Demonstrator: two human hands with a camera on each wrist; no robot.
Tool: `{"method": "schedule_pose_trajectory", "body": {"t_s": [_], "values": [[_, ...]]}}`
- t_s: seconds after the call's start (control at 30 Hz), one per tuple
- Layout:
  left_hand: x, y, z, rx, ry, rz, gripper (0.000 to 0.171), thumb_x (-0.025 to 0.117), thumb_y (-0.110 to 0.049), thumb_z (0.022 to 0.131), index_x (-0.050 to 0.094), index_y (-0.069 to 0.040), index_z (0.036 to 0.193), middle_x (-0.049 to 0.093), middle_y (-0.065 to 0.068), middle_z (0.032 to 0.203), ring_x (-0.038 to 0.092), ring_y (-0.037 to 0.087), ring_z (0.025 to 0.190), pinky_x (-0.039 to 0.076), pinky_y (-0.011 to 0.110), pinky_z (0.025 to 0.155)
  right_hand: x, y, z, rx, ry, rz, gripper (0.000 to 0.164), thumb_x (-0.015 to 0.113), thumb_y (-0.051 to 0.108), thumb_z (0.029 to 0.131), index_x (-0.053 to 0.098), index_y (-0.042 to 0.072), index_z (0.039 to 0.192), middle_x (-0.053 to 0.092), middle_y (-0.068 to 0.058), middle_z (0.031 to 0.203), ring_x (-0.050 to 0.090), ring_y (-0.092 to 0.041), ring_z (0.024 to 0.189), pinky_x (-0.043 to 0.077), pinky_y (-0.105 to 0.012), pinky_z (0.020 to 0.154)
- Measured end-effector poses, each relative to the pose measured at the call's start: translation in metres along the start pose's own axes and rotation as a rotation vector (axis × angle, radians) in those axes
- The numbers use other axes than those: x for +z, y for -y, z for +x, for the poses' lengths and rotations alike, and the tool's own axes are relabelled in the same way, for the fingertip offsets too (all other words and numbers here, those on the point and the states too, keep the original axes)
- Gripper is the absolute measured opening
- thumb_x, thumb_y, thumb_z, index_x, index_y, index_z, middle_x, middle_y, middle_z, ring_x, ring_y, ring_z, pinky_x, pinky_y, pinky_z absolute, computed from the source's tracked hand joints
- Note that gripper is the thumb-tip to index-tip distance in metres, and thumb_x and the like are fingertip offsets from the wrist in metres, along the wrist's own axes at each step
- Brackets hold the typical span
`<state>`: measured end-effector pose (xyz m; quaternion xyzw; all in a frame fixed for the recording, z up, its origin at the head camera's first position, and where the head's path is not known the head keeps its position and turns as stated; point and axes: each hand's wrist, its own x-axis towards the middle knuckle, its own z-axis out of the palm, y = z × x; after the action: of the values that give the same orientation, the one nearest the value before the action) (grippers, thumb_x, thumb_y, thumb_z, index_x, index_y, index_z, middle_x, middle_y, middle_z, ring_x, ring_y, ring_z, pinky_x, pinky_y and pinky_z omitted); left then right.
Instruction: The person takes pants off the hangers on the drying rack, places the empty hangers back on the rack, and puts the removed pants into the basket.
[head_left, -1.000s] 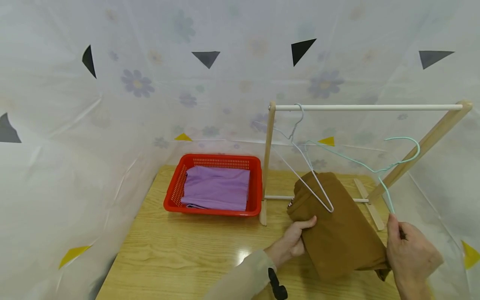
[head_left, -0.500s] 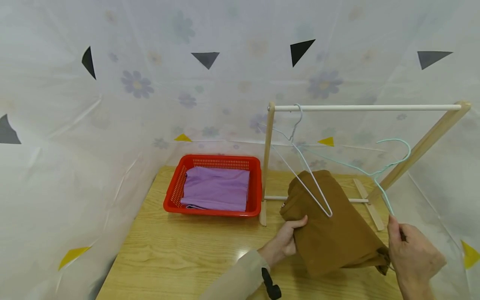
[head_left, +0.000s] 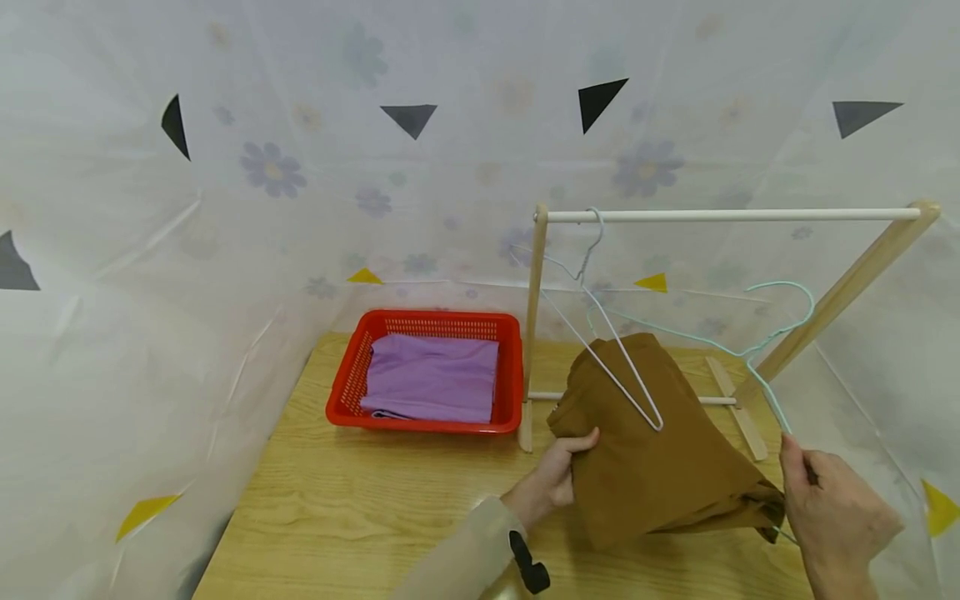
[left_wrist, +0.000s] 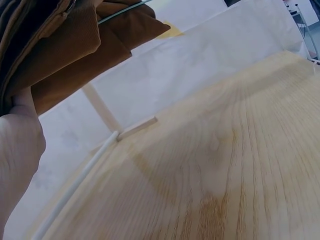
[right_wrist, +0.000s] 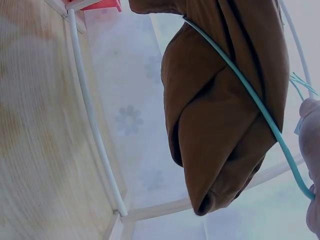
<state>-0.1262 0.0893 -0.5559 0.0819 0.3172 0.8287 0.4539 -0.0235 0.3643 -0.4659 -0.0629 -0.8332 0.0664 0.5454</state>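
Note:
A folded brown garment, its kind hard to tell, is held above the table by my left hand, thumb on top and the other fingers beneath. My right hand pinches one side of a mint-green wire hanger, whose hook points up. In the right wrist view, the green hanger's lower wire crosses the underside of the brown garment. The head view shows the hanger's upper far arm passing behind the cloth, which hides part of it. In the left wrist view, the brown garment hangs clear of the table.
A white hanger hangs from the white bar of a wooden-posted rack, its lower corner in front of the brown garment. Left of the rack stands a red basket with a folded purple cloth inside, on the wood-grain table.
My left hand has drawn the brown garment leftward. The green hanger's hook has shifted left too, while my right hand has moved slightly right. More hanger wire shows near the right hand.

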Motion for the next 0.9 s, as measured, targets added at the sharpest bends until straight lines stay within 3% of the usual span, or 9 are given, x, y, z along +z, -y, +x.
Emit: {"method": "schedule_pose_trajectory", "body": {"t_s": [0.27, 0.5, 0.7, 0.9], "values": [[-0.006, -0.008, -0.007, -0.011, 0.025, -0.024, 0.024, 0.050, -0.042, 0.098, 0.063, -0.023, 0.100, 0.071, -0.015, 0.090, 0.068, -0.001, 0.081, 0.055, 0.018, 0.076, 0.001, -0.005, -0.001, -0.019, -0.013, 0.000, 0.052, 0.061, 0.037, 0.093, 0.064, -0.003, 0.059, 0.061, -0.023, 0.054, 0.044, -0.038, 0.034, 0.010, -0.024, 0.032], [-0.003, -0.020, -0.016, 0.003, 0.092, -0.035, 0.024, 0.060, -0.045, 0.093, 0.064, -0.022, 0.100, 0.071, -0.014, 0.090, 0.069, -0.001, 0.082, 0.055, 0.017, 0.076, 0.003, -0.008, -0.001, -0.030, -0.036, 0.008, 0.055, 0.060, 0.039, 0.093, 0.062, -0.002, 0.057, 0.060, -0.022, 0.054, 0.043, -0.038, 0.033, 0.009, -0.026, 0.032], [-0.003, -0.022, -0.020, 0.014, 0.136, -0.059, 0.022, 0.057, -0.041, 0.096, 0.064, -0.021, 0.100, 0.071, -0.013, 0.091, 0.069, -0.001, 0.081, 0.056, 0.016, 0.076, 0.006, -0.009, -0.001, -0.038, -0.057, 0.019, 0.056, 0.059, 0.040, 0.093, 0.061, -0.001, 0.055, 0.058, -0.021, 0.052, 0.040, -0.036, 0.033, 0.008, -0.027, 0.033], [-0.009, -0.023, -0.021, 0.038, 0.127, -0.052, 0.022, 0.056, -0.041, 0.096, 0.064, -0.021, 0.098, 0.071, -0.014, 0.089, 0.069, -0.001, 0.080, 0.055, 0.016, 0.075, 0.007, -0.010, 0.000, -0.069, -0.090, 0.040, 0.057, 0.058, 0.041, 0.094, 0.060, -0.001, 0.055, 0.058, -0.020, 0.052, 0.039, -0.036, 0.032, 0.010, -0.030, 0.033]]}}
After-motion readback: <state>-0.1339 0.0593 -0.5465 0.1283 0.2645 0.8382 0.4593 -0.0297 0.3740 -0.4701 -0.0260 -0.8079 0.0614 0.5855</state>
